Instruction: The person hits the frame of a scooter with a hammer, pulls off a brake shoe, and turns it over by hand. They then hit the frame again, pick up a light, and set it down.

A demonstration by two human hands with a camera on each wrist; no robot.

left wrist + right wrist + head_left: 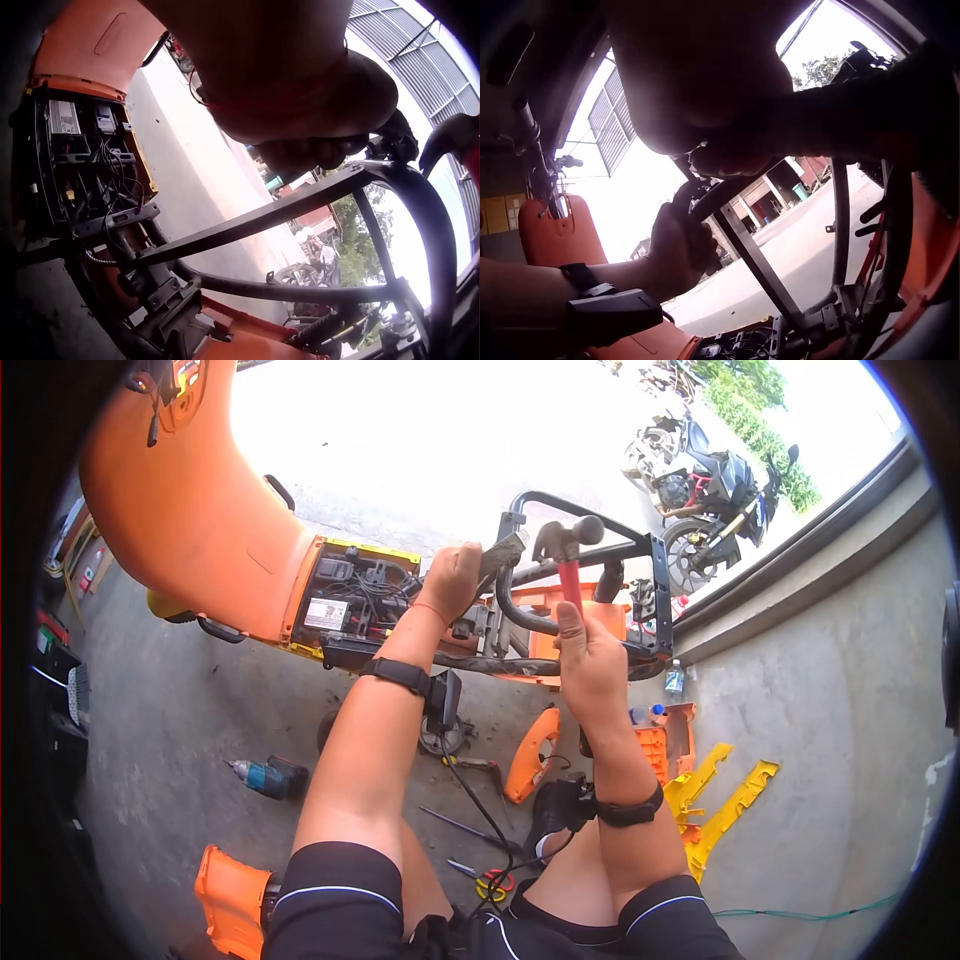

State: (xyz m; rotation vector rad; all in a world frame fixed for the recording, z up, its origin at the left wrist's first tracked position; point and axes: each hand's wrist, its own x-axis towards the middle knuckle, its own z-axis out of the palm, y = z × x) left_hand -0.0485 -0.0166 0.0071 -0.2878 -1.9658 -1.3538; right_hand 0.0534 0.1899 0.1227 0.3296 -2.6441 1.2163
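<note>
In the head view the left hand (452,580) has its fingers curled round a greyish metal piece (506,550), whose far end lies by the top bar of a black tubular frame (590,506). To its right, the right hand (594,672) grips the red handle of a hammer (568,576), thumb along the handle and head upward, above the frame. In the left wrist view the left hand (315,112) is dark, over the frame's corner. The right wrist view shows the left hand (676,251) by the same bar; the right hand (705,90) is a dark shape there.
An orange scooter body (215,530) with an open wiring bay (355,590) adjoins the frame. On the floor lie a drill (268,777), scissors (494,883), orange panels (532,755) and yellow parts (735,810). A motorcycle (705,490) stands outside; a bottle (674,678) stands near the wall.
</note>
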